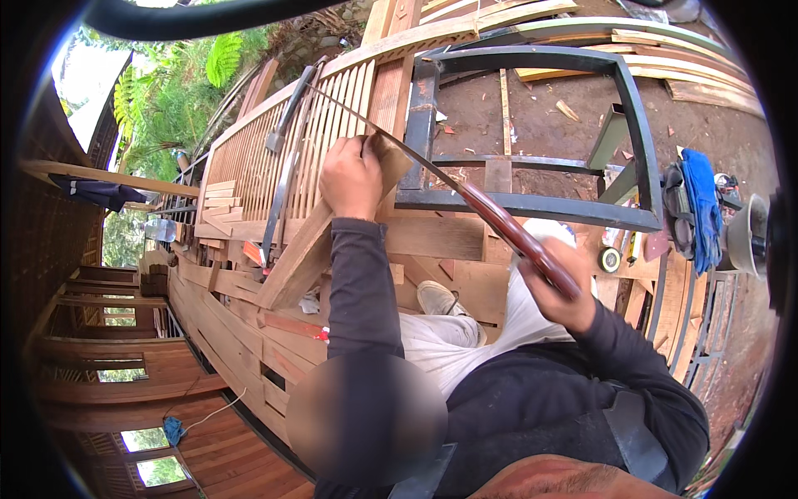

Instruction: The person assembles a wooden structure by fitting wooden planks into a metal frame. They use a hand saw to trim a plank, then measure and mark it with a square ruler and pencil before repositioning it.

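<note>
In my right hand (559, 283) is a long tool with a glossy reddish-brown handle (507, 220) and a thin dark blade (424, 160). The blade shows nearly edge-on, so its kind is hard to make out. It slants up to the left, crossing the end of a thick wooden beam (303, 258) close to my left thumb. My left hand (353, 179) is closed on this beam near its upper end, with most fingers hidden from view. The beam lies slanted over other timber, in front of a slatted wooden panel (332, 96).
A dark metal frame (532, 202) stands right of the beam. Beyond it lie stacked boards (690, 62). On the right are a tape measure (609, 259), a blue glove (705, 208) and a pale bucket (742, 237). My shoe (439, 299) rests below the beam.
</note>
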`<state>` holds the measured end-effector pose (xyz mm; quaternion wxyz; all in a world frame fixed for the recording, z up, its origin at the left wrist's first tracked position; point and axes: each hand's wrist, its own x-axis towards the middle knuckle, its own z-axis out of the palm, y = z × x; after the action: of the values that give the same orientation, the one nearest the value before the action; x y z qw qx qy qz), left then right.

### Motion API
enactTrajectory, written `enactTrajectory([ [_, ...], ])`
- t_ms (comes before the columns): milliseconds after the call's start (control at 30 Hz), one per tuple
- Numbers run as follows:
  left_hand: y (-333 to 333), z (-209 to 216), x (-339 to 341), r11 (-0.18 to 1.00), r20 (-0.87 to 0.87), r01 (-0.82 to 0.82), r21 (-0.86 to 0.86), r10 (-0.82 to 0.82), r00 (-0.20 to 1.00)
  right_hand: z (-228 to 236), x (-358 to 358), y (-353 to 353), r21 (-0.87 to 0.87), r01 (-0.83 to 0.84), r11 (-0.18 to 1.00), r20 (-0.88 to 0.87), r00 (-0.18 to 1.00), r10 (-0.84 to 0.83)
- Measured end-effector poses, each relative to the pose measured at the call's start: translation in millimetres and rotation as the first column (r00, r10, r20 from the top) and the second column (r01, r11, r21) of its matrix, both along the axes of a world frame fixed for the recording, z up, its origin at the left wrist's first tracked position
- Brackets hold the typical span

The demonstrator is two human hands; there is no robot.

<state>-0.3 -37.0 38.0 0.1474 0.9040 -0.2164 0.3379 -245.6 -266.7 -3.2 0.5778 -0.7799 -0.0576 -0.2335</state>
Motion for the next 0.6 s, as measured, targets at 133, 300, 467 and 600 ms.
enactTrajectory([
  [133, -0.5, 0.2, -0.4, 1.000, 0.003, -0.028, 0.008, 0.028, 1.000, -11.5, -49.6, -16.2, -0.029, 0.030, 0.999, -0.092, 0.995, -0.032],
  [300, 0.2, -2.8, -0.1, 1.000, 0.018, 0.012, -0.010, -0.012, 1.000, 1.4, 2.5, -4.5, -0.050, 0.014, 0.999, 0.077, 0.997, -0.010],
  [467, -0.6, 0.3, -8.6, 1.000, -0.030, 0.019, 0.008, -0.018, 0.999, 19.2, 7.7, 8.0, 0.057, -0.002, 0.998, -0.036, 0.999, 0.004],
  [600, -8.9, -2.9, -17.5, 0.998, 0.006, 0.051, 0.045, -0.051, 0.999, 6.5, -2.8, 8.1, 0.096, 0.021, 0.995, -0.048, 0.999, -0.016],
])
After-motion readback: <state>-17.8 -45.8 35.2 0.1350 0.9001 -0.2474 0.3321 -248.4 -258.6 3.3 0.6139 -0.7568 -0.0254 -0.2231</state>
